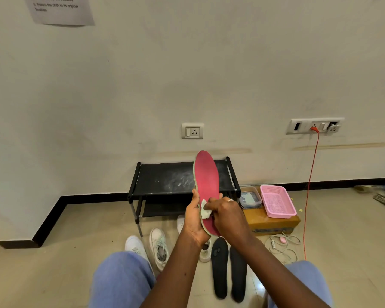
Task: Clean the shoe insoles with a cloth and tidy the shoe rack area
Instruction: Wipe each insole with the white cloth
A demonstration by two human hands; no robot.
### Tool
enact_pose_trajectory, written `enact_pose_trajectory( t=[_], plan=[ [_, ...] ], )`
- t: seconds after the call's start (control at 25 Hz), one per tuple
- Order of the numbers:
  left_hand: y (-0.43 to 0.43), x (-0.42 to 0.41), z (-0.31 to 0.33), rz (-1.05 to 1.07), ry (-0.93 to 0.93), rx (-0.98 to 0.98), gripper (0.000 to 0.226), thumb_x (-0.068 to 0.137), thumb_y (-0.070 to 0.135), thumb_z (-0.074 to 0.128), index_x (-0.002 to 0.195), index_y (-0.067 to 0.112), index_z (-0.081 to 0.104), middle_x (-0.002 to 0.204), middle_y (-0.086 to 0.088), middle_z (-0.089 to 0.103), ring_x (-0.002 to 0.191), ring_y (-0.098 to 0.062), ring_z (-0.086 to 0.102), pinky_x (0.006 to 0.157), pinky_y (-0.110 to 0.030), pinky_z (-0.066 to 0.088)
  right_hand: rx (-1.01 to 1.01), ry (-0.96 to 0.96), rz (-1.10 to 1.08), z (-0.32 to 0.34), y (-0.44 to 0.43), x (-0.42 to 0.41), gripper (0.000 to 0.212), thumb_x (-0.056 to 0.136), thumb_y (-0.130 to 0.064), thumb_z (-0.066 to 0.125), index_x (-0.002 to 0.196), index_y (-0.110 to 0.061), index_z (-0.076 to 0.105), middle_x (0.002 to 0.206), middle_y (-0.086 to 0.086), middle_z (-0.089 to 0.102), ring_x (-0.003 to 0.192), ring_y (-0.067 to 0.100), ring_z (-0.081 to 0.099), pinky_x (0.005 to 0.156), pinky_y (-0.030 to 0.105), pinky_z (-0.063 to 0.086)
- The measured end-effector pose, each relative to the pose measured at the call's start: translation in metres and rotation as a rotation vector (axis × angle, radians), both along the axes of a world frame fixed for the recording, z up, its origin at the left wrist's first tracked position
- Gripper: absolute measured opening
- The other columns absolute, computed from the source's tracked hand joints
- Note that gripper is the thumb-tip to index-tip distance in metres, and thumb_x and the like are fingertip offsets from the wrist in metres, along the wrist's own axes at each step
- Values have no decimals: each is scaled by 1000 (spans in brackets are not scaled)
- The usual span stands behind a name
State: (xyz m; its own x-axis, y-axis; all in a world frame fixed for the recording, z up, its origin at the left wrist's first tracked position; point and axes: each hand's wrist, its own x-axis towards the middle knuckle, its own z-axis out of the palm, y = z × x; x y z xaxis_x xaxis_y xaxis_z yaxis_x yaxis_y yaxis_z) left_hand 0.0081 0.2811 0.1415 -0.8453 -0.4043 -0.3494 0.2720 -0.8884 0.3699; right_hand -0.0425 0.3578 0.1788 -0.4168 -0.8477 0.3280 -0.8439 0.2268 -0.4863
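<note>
A red insole (pixel 206 177) stands upright in front of me, its toe end pointing up. My left hand (pixel 192 221) grips its lower left edge. My right hand (pixel 226 213) presses a small pale cloth (pixel 205 210) against the insole's red face near the heel. Two black insoles (pixel 219 266) lie side by side on the floor below my arms. The black shoe rack (pixel 165 178) stands against the wall behind the insole, its top shelf dusty with white streaks.
White sneakers (pixel 158 246) lie on the floor left of my arms. A pink basket (pixel 277 202) and a clear lidded box (pixel 249 197) sit on a cardboard box (pixel 271 223) right of the rack. An orange cable (pixel 309 192) hangs from a wall socket; white cords (pixel 282 245) lie coiled below.
</note>
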Motion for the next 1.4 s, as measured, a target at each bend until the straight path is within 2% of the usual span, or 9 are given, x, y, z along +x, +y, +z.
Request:
enact_pose_trajectory(
  t=[0.12,0.24,0.36,0.56,0.72,0.88,1.04,1.2,1.4],
  plan=[
    [-6,0,-2,6,-44,-10,66,91,60,35,108,2,63,103,-16,66,88,-27,64,76,-37,56,74,-36,51,4,10,7,19,83,1,57,89,-7,73,86,13,68,80,28,60,77,33,53],
    [-6,-1,-2,11,-33,9,65,92,59,35,109,2,63,106,-18,66,90,-28,62,72,-37,57,106,-56,38,10,14,13,20,89,-12,58,103,-11,70,103,9,67,93,22,60,87,20,44],
    [-4,-2,-2,13,-21,34,64,92,58,35,113,3,60,109,-18,65,90,-29,65,71,-39,58,120,-69,-15,9,11,11,24,91,-12,53,110,-12,68,111,9,65,100,21,60,88,19,43],
    [3,-2,-1,2,-5,76,61,92,56,39,120,5,58,101,-17,65,90,-30,65,77,-39,56,131,-57,-57,9,-5,1,28,93,-10,44,110,-6,65,109,12,63,103,27,57,86,27,42],
    [11,0,3,43,34,82,48,88,46,45,113,8,60,93,-17,68,90,-31,63,74,-37,56,47,-20,-27,13,-14,-9,24,93,-11,48,99,-8,71,96,11,69,85,23,63,77,24,46],
    [-1,0,0,26,3,54,58,86,51,46,120,5,57,101,-17,63,95,-30,61,89,-40,49,58,-47,19,8,-8,-3,25,90,-3,48,95,-7,72,90,11,69,82,25,61,77,33,51],
    [-14,-5,-3,8,-48,24,66,93,59,32,114,3,60,107,-16,65,87,-25,61,73,-33,55,77,-10,78,0,8,10,15,79,-6,64,90,-8,73,85,9,70,77,25,64,75,34,55],
    [-11,-5,-7,19,-17,68,66,92,59,35,122,4,55,111,-18,63,77,-24,63,69,-31,56,188,-68,49,4,15,15,25,91,-14,54,113,-10,66,113,7,65,103,21,58,95,27,45],
    [0,-3,0,-18,-4,64,58,91,52,39,122,6,55,104,-17,63,97,-29,59,79,-36,55,158,-37,-25,9,-6,-2,26,93,-10,43,106,-6,65,106,12,64,99,27,58,86,31,43]
  ],
)
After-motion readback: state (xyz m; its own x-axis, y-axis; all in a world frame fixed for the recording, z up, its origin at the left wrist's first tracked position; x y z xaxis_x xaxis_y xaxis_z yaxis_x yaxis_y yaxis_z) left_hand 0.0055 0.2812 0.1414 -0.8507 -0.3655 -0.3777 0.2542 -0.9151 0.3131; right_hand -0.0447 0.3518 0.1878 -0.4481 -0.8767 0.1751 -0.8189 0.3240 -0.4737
